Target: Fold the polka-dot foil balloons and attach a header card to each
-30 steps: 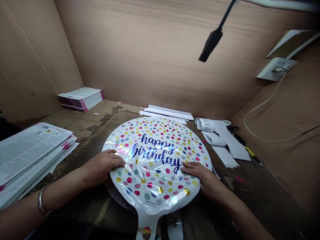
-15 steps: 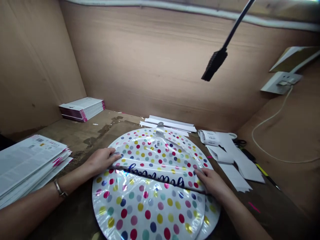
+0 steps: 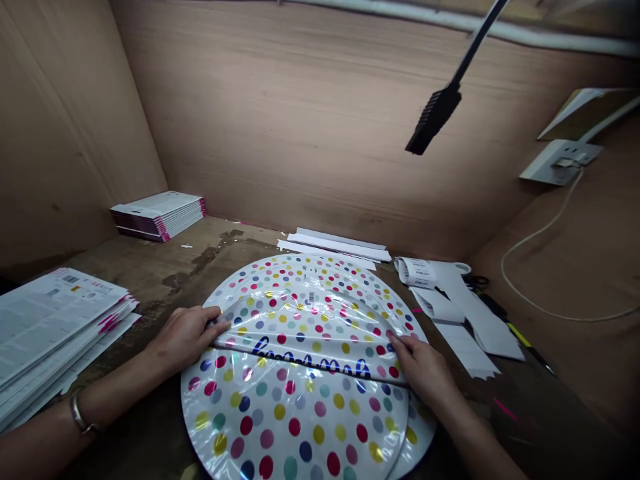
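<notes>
A flat foil balloon point(image 3: 325, 327) with coloured dots lies folded over, its fold running crosswise towards me. Blue script shows upside down along this fold. Below it are more round dotted foil balloons point(image 3: 295, 433), slightly offset at the right. My left hand point(image 3: 185, 337) pinches the left end of the fold between thumb and fingers. At the opposite end, my right hand point(image 3: 425, 363) grips the same balloon, thumb on top. The undersides of both grips are hidden.
White printed packets point(image 3: 55, 327) are piled at left, with another packet stack point(image 3: 160, 213) in the far corner. Paper strips point(image 3: 335, 248) lie behind the balloons. A label roll point(image 3: 425, 273), scissors point(image 3: 477, 283) and a yellow-black pen-like tool point(image 3: 525, 340) are at right. A black cable end point(image 3: 434, 120) hangs overhead.
The upper flap's grey tail, which stuck up at the far edge, now lies lower and flatter. My left hand has shifted slightly left; both hands keep hold of the fold.
</notes>
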Action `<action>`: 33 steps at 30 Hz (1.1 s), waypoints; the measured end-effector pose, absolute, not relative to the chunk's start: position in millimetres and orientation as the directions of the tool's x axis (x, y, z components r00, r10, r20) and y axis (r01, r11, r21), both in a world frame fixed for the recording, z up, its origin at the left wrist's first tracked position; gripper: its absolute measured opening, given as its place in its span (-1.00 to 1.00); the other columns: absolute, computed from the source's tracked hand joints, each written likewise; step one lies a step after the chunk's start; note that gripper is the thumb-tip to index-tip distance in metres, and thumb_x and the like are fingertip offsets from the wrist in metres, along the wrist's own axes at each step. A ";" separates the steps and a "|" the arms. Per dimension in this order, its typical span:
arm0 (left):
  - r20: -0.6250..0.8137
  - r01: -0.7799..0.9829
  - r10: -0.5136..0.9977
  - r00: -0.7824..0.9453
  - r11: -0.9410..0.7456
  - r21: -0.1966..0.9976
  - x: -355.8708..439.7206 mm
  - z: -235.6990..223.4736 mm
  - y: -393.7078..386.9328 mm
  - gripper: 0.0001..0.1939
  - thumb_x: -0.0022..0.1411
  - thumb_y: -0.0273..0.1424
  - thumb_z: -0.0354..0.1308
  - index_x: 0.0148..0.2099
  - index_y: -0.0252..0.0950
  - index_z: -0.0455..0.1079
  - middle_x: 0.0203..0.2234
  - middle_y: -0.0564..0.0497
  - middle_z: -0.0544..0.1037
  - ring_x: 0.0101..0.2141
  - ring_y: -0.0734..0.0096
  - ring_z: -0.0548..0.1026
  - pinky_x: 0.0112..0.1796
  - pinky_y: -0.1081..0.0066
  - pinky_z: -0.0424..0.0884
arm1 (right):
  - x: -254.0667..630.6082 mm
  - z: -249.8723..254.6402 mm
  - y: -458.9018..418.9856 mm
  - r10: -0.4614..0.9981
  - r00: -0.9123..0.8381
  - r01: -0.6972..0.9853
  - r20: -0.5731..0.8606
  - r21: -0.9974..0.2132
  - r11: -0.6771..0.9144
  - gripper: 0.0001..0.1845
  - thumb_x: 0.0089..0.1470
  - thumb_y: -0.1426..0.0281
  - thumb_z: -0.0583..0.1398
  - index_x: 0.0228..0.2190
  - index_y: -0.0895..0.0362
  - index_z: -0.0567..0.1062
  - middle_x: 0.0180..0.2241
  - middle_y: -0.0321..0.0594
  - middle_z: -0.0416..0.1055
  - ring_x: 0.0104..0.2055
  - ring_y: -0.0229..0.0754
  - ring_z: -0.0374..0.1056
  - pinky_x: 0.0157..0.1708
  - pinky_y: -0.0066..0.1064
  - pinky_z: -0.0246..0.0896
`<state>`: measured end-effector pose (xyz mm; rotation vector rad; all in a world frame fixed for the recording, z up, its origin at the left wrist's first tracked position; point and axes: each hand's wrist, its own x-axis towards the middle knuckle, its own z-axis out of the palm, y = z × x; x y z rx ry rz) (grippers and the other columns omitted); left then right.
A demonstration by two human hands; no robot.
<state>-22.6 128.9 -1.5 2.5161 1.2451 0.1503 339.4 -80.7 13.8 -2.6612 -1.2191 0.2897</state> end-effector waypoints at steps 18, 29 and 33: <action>0.155 0.813 0.808 0.568 -0.580 0.048 13.5 2.6 106.7 -0.61 0.26 -0.25 -0.09 0.04 -0.34 0.32 -0.11 -0.24 0.49 -0.04 -0.07 0.39 -0.07 0.06 0.18 | 328.7 -2.6 -88.1 0.771 0.637 0.771 -0.010 0.012 -0.637 -0.60 0.21 0.16 -0.11 -0.38 0.06 0.44 -0.43 -0.12 0.49 -0.38 -0.05 0.41 -0.48 -0.36 0.09; 0.043 0.250 0.275 0.961 -0.920 0.302 68.7 -20.6 22.5 -0.40 0.34 -0.05 -0.20 0.33 -0.15 -0.09 0.30 -0.10 -0.09 0.26 -0.01 -0.12 0.18 -0.04 -0.14 | 252.7 5.2 -91.5 0.991 0.127 0.990 0.042 -0.064 -0.125 -0.46 0.20 0.32 -0.03 0.15 0.30 0.19 0.25 0.06 0.02 0.30 0.03 -0.13 0.20 -0.09 -0.11; 0.062 0.238 0.268 0.961 -0.922 0.306 66.3 -22.9 27.0 -0.42 0.34 -0.09 -0.17 0.33 -0.13 -0.10 0.29 -0.10 -0.06 0.27 -0.01 -0.13 0.17 -0.06 -0.13 | 242.0 -5.5 -113.4 0.987 0.074 0.969 -0.145 -0.225 -0.106 -0.29 0.20 0.12 -0.06 0.25 0.26 -0.03 0.30 -0.04 -0.20 0.33 -0.04 -0.29 0.25 -0.07 -0.25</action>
